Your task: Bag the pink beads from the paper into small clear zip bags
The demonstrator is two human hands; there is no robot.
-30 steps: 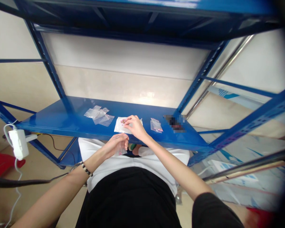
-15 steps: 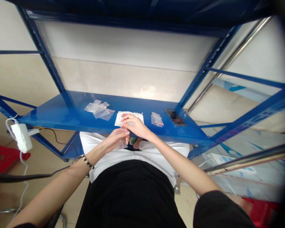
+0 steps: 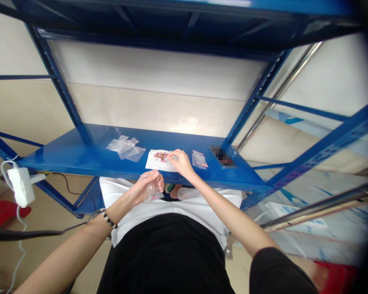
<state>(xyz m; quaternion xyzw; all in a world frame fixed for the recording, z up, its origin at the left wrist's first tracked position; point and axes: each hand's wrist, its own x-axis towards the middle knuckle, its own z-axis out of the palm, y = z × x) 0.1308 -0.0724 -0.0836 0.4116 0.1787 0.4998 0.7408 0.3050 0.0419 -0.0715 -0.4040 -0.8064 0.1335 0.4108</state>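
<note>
My left hand (image 3: 149,183) hangs just below the front edge of the blue shelf (image 3: 79,153) and is closed on a small clear plastic bag (image 3: 155,192) with something pinkish inside. My right hand (image 3: 180,161) rests on the shelf with its fingertips pinched at the right side of a white sheet (image 3: 155,162). A small pile of reddish beads (image 3: 160,155) lies on that sheet. What the pinched fingers hold is too small to make out.
A heap of empty clear bags (image 3: 125,147) lies left of the sheet. Small filled bags (image 3: 199,160) lie right of it, beside a blurred dark object (image 3: 225,155). A white power adapter (image 3: 20,185) hangs at the shelf's left corner. Blue uprights frame both sides.
My right hand has moved from the beads to the right edge of the white sheet, uncovering the pile. My left hand has dropped slightly with the bag.
</note>
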